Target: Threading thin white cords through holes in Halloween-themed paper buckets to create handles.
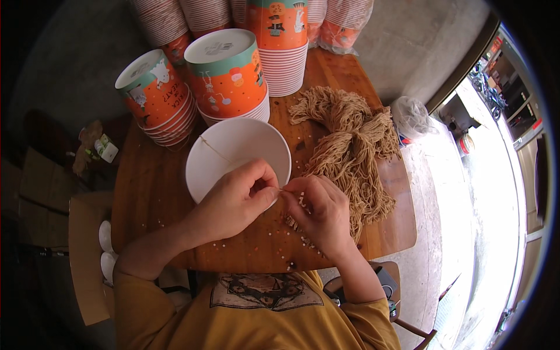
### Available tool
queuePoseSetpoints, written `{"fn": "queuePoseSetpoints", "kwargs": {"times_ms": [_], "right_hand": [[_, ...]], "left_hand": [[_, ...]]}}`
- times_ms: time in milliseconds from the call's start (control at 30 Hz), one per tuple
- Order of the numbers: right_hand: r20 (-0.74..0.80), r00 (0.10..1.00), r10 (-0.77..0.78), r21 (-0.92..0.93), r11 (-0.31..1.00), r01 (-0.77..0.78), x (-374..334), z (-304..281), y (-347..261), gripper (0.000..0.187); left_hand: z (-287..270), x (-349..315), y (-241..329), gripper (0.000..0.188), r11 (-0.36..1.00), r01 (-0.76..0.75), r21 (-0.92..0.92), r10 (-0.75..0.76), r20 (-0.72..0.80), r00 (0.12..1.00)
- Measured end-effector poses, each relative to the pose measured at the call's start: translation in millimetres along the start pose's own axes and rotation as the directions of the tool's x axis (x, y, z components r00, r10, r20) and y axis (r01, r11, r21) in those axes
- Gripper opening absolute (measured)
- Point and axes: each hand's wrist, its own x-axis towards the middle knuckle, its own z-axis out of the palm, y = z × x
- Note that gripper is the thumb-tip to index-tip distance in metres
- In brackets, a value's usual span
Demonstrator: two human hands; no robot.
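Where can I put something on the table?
Left: bare table between the white bucket, the leftmost orange stack and the left forearm. Right: a narrower strip between the tan strings and the edge. Crowded: bucket stacks behind, left hand and right hand mid-table, loose specks in front.

Paper tubs [224,84] orange with teal band, cartoon figures and dots; open tub [201,166] plain white inside; cord bundle [350,154] tan; desk [151,198] brown wood grain; T-shirt [268,326] mustard with dark framed print.
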Motion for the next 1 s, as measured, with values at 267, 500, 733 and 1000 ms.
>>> {"fn": "queuePoseSetpoints", "kwargs": {"times_ms": [267, 500, 733, 1000], "right_hand": [[0.122, 0.983, 0.138, 0.092, 0.984, -0.150, -7.7, -6.9, 3.3, 0.018], [0.202, 0.979, -0.005, -0.076, 0.997, 0.021, 7.8, -38.9, 10.0, 0.023], [0.202, 0.940, -0.274, -0.095, 0.950, 0.297, 37.3, -29.3, -2.5, 0.016], [0.238, 0.969, -0.068, -0.032, 0.996, 0.078, 42.9, 14.9, -13.8, 0.010]], "left_hand": [[-2.0, -4.0, -9.2, 0.010, 0.942, -0.220, 0.254, 0.246, -0.076, 0.966], [-13.4, -21.3, 8.8, 0.030, 0.938, -0.051, 0.342, 0.026, 0.076, 0.997], [-27.6, -45.5, 6.8, 0.017, 0.700, -0.357, 0.618, 0.314, 0.183, 0.932], [-34.2, -47.8, -3.3, 0.009, 0.840, -0.190, 0.509, 0.260, -0.070, 0.963]]}}
